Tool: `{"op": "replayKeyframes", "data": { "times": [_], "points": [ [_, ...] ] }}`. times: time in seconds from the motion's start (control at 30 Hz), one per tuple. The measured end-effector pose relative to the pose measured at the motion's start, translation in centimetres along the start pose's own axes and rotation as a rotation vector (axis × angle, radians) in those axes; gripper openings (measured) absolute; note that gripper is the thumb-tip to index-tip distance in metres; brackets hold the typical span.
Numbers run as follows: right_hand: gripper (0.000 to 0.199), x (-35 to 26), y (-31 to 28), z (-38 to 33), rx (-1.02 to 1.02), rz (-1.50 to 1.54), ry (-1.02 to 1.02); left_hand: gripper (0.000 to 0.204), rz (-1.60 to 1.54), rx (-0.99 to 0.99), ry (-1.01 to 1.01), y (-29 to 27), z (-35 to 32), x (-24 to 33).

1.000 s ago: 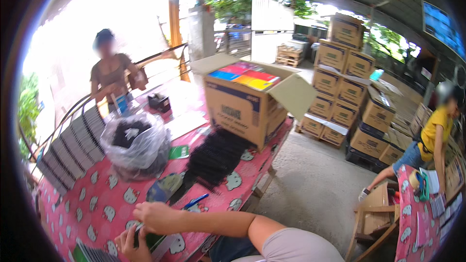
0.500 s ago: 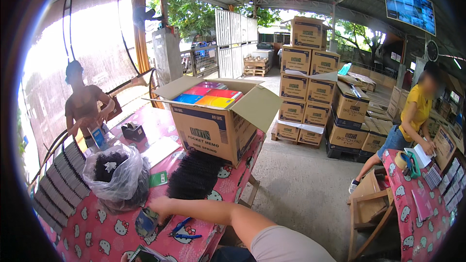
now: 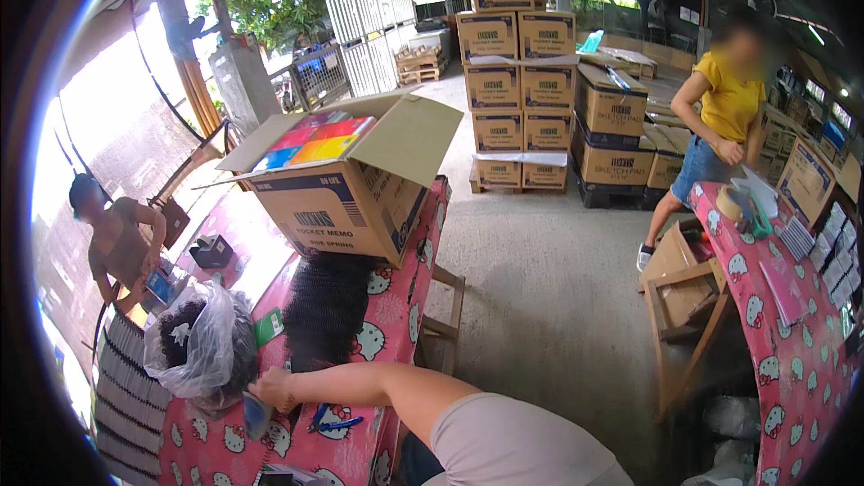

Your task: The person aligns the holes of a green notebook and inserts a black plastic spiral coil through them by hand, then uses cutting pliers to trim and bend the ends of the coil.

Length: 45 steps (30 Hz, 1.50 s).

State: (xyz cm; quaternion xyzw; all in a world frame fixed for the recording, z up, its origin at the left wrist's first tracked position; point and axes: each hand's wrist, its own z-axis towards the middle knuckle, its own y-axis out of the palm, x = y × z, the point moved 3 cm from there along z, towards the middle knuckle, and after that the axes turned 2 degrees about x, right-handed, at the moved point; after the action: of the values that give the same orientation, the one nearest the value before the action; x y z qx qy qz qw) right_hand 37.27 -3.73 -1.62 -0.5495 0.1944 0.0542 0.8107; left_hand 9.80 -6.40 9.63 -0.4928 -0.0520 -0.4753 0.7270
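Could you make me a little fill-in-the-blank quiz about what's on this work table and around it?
1. The person's left hand reaches beside a clear ____ bag holding dark coils.
2. The open cardboard box on the table holds ____ notebooks.
3. The tablecloth is mainly ____ with cartoon cats.
4. The co-worker at the right-hand table wears a ____ shirt.

Missing words: plastic; colourful; pink; yellow
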Motion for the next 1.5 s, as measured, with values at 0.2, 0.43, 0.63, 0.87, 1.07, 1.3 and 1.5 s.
{"op": "replayKeyframes", "data": {
  "times": [0.2, 0.43, 0.63, 0.87, 1.07, 1.3, 1.5],
  "points": [
    [0.044, -8.5, -7.3, -0.7, -0.02, 1.386, -0.344, 0.036, 0.003, 0.041, -0.079, -1.4, -0.1, -1.9],
    [0.045, -7.6, -7.5, 0.4, -0.205, 1.084, -0.346, 0.034, -0.047, -0.029, -0.041, 0.3, 1.1, -1.5],
    [0.042, -9.9, -6.1, 1.8, -0.094, 0.781, -0.434, 0.035, 0.016, 0.08, 0.103, -1.9, 0.7, -2.0],
    [0.051, -10.6, -5.4, 2.8, -0.106, 0.658, -0.327, 0.038, -0.364, 0.098, -0.157, -0.9, 0.4, -5.7],
    [0.051, -13.0, -4.2, 3.2, -0.479, 1.278, -0.21, 0.036, -0.679, 0.143, -0.2, 0.3, 0.3, -11.2],
    [0.049, -12.5, -4.3, 2.6, -0.167, 0.742, -0.313, 0.037, -0.926, 0.052, -0.301, 0.4, -0.9, -10.9],
    [0.041, -8.7, -0.6, 1.6, -0.289, 0.058, -0.095, 0.03, -1.04, 0.151, -0.35, 0.3, -1.1, -14.4]
  ]
}}
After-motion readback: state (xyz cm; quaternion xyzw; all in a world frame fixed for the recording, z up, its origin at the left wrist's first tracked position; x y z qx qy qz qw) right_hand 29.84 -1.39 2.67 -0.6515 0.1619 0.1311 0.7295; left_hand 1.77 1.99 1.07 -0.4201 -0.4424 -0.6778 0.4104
